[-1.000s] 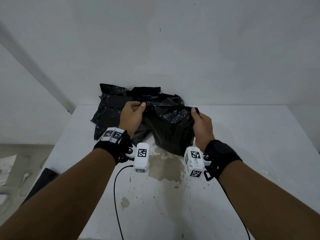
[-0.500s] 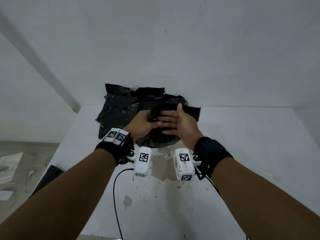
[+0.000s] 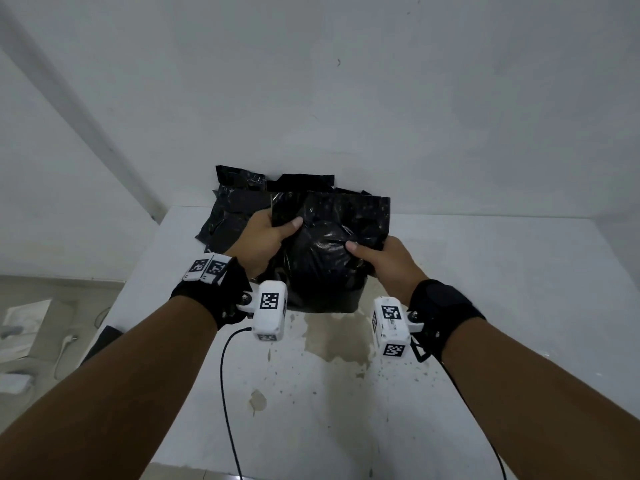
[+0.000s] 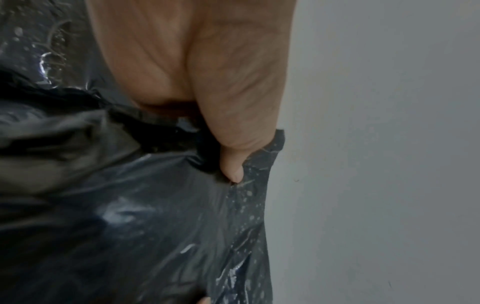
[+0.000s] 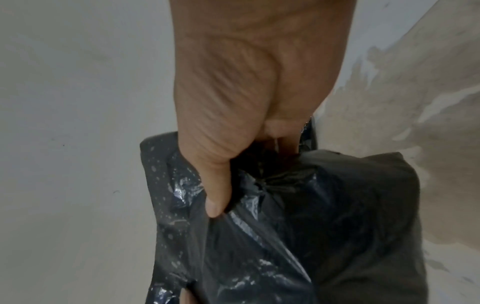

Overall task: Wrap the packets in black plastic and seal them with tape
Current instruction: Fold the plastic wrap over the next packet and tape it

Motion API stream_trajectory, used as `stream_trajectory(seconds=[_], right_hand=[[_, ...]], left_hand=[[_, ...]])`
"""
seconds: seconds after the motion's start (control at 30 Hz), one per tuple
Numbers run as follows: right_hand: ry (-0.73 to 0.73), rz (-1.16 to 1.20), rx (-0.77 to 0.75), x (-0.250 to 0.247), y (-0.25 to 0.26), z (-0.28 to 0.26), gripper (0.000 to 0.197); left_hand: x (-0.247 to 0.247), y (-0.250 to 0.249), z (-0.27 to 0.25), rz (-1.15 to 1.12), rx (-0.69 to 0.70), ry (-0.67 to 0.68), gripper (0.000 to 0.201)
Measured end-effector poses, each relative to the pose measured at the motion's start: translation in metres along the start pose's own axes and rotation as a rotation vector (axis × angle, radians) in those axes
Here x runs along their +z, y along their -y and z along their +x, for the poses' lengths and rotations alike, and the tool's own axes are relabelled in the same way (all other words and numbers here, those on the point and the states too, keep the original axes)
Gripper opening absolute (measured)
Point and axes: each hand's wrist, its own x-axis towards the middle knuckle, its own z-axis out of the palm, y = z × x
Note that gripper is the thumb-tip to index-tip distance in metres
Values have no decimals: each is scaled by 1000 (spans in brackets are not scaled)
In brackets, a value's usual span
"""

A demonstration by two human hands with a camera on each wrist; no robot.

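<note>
— Holding the black bag up off the white table now, toward the far edge, in front of the pile of wrapped packets on the left. My left hand pinches the upper left of the bag, thumb on the near face, fingers curled behind. My right hand clamps the right side the same way.

— How does it handle?

— Soft, thin and slick, I judge. It crinkles and sags round a rounded lump inside, which I take for the packet. Light enough for two pinches. I would hold it by the loose top flap, not the bulge, so the film does not slide or tear.

— What has changed?

— Half a second ago my hands met over the bundle, right palm flat on it, low by the pile. Now they are apart, one on each side, and the bag is raised with its top standing open. No tape in sight.
</note>
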Motion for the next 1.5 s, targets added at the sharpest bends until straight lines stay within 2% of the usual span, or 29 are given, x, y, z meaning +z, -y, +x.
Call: stream_trajectory(seconds=[0.1, 0.27, 0.4, 0.53, 0.7, 0.9, 1.13, 1.33, 1.5], right_hand=[[-78, 44, 17, 2, 1, -1, 30], [-118, 98, 71, -3, 1, 2, 28], [-161, 88, 100, -9, -2, 2, 26], [-67, -74, 157, -15, -17, -2, 32], [-87, -227, 237, -19, -38, -8, 21], [-122, -348, 359, -22, -73, -9, 2], [-118, -520, 274, -22, -84, 2, 14], [-214, -552, 218, -25, -84, 19, 7], [-244, -564, 216, -30, -90, 25, 9]], left_hand=[[1, 8, -4, -72, -5, 11, 12], [1, 31, -11, 82, -12, 193, 14], [4, 43, -6, 89, -28, 144, 19], [3, 59, -5, 77, -80, 97, 15], [3, 92, -13, 130, -175, 132, 18], [-1, 141, -17, 253, -267, 57, 9], [-7, 151, -2, 264, -256, 31, 22], [-12, 147, 13, 244, -245, -21, 21], [-13, 152, 21, 293, -229, 47, 27]])
